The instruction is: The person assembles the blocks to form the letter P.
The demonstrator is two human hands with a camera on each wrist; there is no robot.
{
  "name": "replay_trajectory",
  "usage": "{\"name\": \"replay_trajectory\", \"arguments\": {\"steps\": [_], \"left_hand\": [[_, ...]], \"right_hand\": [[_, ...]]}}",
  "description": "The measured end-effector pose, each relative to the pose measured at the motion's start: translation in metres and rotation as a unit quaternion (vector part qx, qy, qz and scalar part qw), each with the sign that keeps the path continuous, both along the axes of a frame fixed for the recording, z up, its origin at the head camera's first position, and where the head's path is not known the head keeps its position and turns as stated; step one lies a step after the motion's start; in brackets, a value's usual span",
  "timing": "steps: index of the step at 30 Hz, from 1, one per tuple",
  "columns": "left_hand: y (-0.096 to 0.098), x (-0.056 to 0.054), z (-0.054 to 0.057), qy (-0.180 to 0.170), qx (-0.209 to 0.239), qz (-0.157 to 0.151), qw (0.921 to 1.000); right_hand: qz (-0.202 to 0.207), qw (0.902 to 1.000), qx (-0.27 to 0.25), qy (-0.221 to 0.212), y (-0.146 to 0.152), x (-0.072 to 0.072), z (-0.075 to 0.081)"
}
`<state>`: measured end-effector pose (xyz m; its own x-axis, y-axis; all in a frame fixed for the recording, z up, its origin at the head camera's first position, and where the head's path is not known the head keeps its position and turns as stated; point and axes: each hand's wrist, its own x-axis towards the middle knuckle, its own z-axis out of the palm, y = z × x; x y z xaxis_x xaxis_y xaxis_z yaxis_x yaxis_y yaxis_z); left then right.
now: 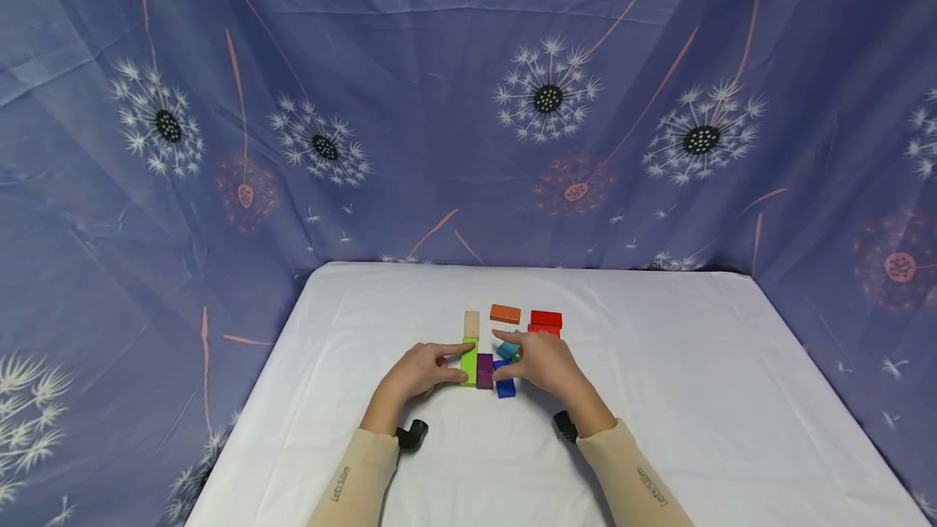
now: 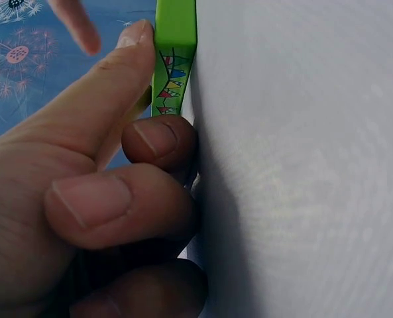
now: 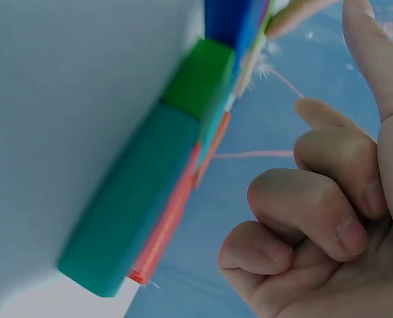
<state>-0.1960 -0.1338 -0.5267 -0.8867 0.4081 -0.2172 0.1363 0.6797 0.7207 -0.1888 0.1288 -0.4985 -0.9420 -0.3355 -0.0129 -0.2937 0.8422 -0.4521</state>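
My left hand [image 1: 417, 368] pinches a lime green block [image 1: 468, 364], its thumb and index finger spread along the block. In the left wrist view the thumb tip lies against the green block [image 2: 174, 73], whose side carries a printed string of pennants. A purple block [image 1: 485, 371] stands right beside it. My right hand [image 1: 549, 363] hovers over the blocks to the right, thumb and index finger apart, other fingers loosely curled, nothing between them. Below it lie a blue block [image 1: 505, 388] and a teal block [image 1: 507, 350]. A dark green block [image 3: 199, 79] shows in the right wrist view.
A plain wooden block [image 1: 472, 324] touches the far end of the lime one. Farther back are an orange block [image 1: 505, 314] and two red blocks [image 1: 546, 319]. All lie on a white-covered table [image 1: 659, 397], with a dandelion-patterned cloth [image 1: 439, 104] hanging behind.
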Motion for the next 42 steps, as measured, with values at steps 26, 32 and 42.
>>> {"name": "replay_trajectory", "arguments": {"steps": [26,32,42], "left_hand": [[0.003,0.002,0.002,0.02,-0.006,-0.002,0.9998],[0.003,0.002,0.0,0.023,-0.001,-0.004,0.9997],[0.003,0.002,0.001,0.018,-0.009,-0.001,0.9998]], "right_hand": [[-0.002,0.999,0.044,-0.005,-0.016,0.007,-0.021],[-0.002,0.9991,0.043,0.008,-0.015,0.006,-0.022],[-0.026,0.9995,-0.012,-0.013,-0.01,0.004,-0.018]]}}
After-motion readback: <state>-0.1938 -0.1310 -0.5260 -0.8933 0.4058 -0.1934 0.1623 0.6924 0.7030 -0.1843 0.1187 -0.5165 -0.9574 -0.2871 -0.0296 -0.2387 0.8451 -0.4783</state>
